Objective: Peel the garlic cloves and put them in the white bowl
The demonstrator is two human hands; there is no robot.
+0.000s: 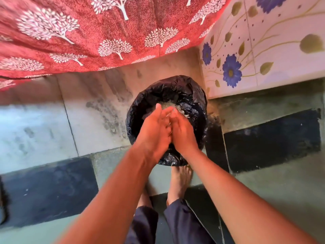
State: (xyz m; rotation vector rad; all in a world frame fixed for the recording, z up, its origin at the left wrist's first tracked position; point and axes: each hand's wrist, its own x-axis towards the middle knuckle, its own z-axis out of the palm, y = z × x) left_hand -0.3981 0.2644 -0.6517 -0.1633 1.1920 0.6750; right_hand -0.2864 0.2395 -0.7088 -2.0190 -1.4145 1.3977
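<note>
My flat left hand (154,129) and right hand (182,131) press together, blurred, empty-looking, over the crinkly black plastic-lined bin (186,92); pale papery scraps (168,104) lie half-hidden inside.

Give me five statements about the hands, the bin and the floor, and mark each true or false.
1. Both hands, left and right, are over the bin. True.
2. The bin has a black liner. True.
3. A white bowl stands beside the bin. False: none is in view.
4. The cloth is blue. False: it is red with white trees.
5. The person's foot is bare. True.
</note>
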